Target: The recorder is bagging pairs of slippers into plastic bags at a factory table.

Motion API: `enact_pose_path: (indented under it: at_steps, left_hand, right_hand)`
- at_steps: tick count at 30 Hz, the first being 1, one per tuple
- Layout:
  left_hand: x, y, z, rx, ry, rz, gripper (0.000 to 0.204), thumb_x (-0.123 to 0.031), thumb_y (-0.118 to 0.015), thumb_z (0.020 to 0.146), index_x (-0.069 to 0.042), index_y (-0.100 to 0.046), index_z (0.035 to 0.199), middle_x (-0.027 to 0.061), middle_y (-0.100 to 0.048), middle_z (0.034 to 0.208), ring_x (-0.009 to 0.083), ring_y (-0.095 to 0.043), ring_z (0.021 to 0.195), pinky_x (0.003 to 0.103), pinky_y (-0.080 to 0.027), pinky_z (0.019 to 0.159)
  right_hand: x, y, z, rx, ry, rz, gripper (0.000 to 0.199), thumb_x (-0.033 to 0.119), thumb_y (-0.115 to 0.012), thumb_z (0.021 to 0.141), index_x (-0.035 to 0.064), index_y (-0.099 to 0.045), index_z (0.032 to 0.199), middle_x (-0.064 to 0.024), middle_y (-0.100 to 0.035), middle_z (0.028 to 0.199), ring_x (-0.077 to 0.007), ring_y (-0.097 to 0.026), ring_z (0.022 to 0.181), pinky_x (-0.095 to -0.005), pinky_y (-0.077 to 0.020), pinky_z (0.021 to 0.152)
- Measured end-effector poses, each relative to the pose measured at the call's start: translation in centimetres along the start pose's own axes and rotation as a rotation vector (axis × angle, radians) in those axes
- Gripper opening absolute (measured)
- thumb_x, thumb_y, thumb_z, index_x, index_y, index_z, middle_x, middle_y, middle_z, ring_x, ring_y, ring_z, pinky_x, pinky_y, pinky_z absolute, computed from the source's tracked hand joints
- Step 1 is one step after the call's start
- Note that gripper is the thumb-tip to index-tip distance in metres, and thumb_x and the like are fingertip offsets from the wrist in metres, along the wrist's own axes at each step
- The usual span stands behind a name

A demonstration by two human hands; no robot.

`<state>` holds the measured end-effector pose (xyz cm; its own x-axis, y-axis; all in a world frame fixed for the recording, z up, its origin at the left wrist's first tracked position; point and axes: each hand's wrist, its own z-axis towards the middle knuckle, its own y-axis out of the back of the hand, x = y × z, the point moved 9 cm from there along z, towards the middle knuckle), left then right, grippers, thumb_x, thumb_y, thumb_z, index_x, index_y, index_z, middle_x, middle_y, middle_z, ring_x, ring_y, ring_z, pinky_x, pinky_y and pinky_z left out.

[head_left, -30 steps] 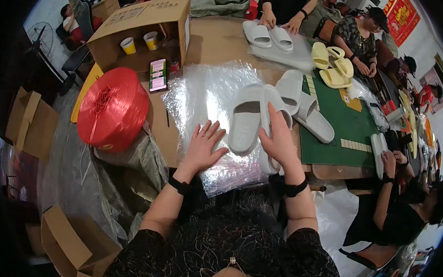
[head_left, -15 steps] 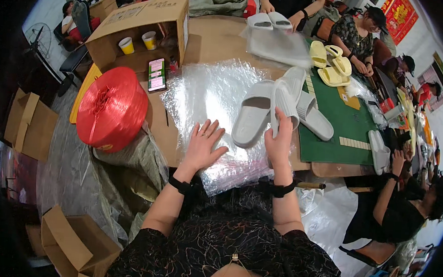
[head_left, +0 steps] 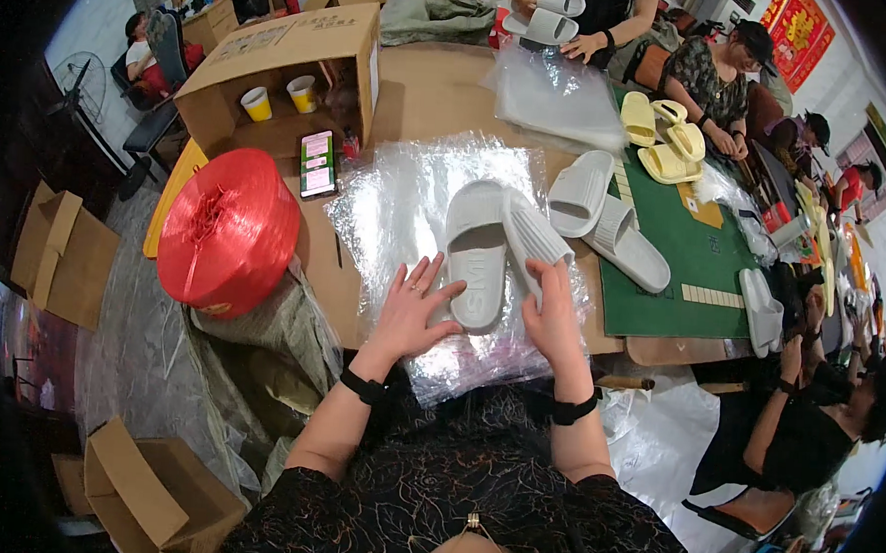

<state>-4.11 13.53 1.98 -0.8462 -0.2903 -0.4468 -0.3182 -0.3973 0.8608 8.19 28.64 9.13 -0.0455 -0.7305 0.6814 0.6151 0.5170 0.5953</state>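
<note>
A pile of clear plastic bags (head_left: 417,195) lies on the brown table (head_left: 433,86) in front of me. One white slide slipper (head_left: 476,253) lies flat on it, sole down. My left hand (head_left: 409,310) rests flat on the plastic with fingers spread, touching that slipper's near end. My right hand (head_left: 554,307) holds a second white slipper (head_left: 535,241), tipped on its side with the ribbed sole showing, against the first.
Another white pair (head_left: 601,220) lies right of it, partly on a green mat (head_left: 689,259). A big red twine spool (head_left: 227,230), a phone (head_left: 317,162) and an open carton (head_left: 284,63) with two cups sit left. Other people handle pale yellow slippers (head_left: 663,138) across the table.
My right hand has tilted the second slipper up onto its side and brought it toward me beside the first. My left hand slid right to the flat slipper's end.
</note>
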Motion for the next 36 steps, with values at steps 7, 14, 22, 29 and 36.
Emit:
enact_pose_path:
  at_steps: [7, 14, 22, 29, 36]
  left_hand:
    - [0.2, -0.6, -0.1, -0.004, -0.024, 0.029, 0.065, -0.051, -0.070, 0.077, -0.028, -0.055, 0.135, 0.0211, -0.025, 0.155, 0.0351, -0.026, 0.143, 0.052, -0.013, 0.118]
    - [0.8, -0.7, -0.2, -0.030, -0.041, -0.022, 0.065, -0.058, -0.067, 0.077, -0.026, -0.057, 0.133, 0.0219, -0.025, 0.155, 0.0358, -0.026, 0.143, 0.054, -0.013, 0.117]
    - [0.5, -0.6, 0.1, -0.004, -0.050, -0.002, 0.067, -0.063, -0.063, 0.078, -0.027, -0.056, 0.134, 0.0203, -0.030, 0.154, 0.0351, -0.027, 0.143, 0.054, -0.013, 0.117]
    - [0.4, -0.9, 0.0, 0.012, -0.020, 0.002, 0.069, -0.064, -0.062, 0.079, -0.027, -0.053, 0.137, 0.0208, -0.033, 0.153, 0.0346, -0.026, 0.144, 0.051, -0.012, 0.118]
    - [0.4, -1.1, -0.9, 0.058, -0.058, 0.026, 0.072, -0.058, -0.063, 0.079, -0.029, -0.045, 0.143, 0.0223, -0.033, 0.152, 0.0368, -0.026, 0.143, 0.052, -0.011, 0.118]
  right_hand:
    - [-1.8, 2.9, -0.3, 0.041, -0.029, -0.320, 0.039, -0.010, -0.050, 0.073, 0.0017, -0.055, 0.110, -0.0250, -0.051, 0.117, -0.0443, -0.055, 0.101, -0.0490, -0.0460, 0.087]
    - [-2.0, 2.0, -0.8, 0.128, 0.070, -0.617, 0.040, -0.005, -0.054, 0.075, 0.0035, -0.058, 0.114, -0.0167, -0.059, 0.116, -0.0351, -0.055, 0.092, -0.0448, -0.0454, 0.080]
    - [-2.7, -0.8, 3.6, -0.048, 0.111, -0.345, 0.038, -0.004, -0.060, 0.077, 0.0001, -0.053, 0.114, -0.0186, -0.061, 0.105, -0.0390, -0.056, 0.094, -0.0453, -0.0469, 0.082]
    - [-10.1, -4.1, 4.9, -0.149, -0.310, 0.320, 0.060, 0.012, -0.079, 0.074, -0.0034, -0.042, 0.120, -0.0221, -0.060, 0.101, -0.0318, -0.063, 0.086, -0.0382, -0.0517, 0.073]
    - [-8.8, -6.5, 6.2, 0.057, -0.122, -0.470, 0.057, 0.047, -0.067, 0.082, -0.0088, -0.062, 0.094, -0.0303, -0.060, 0.095, -0.0467, -0.057, 0.091, -0.0510, -0.0467, 0.084]
